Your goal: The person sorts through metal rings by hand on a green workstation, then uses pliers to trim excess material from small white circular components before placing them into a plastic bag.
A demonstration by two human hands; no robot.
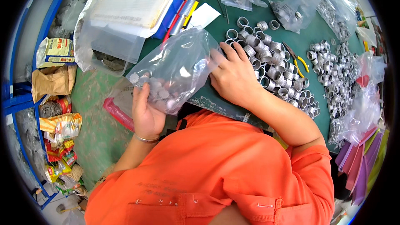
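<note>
A clear plastic bag (183,62) lies slanted in front of my chest, over the table's near edge. Several small grey toothed discs (160,93) sit in its lower part. My left hand (146,114) grips that lower end, thumb in front and fingers partly seen through the plastic. At the bag's right edge is my right hand (235,75), with fingertips holding the plastic; its other fingers stretch toward the metal rings. A large heap of short silvery metal rings (275,60) lies on the green tabletop, just right of my right hand.
Yellow-handled pliers (298,60) rest by the heap. Another heap of rings (329,66) is farther right, near bags of parts (293,12). Papers (129,4) in a blue tray, a red pen (175,18) and a yellow cutter (191,14) lie far left. Shelving (21,104) stands left.
</note>
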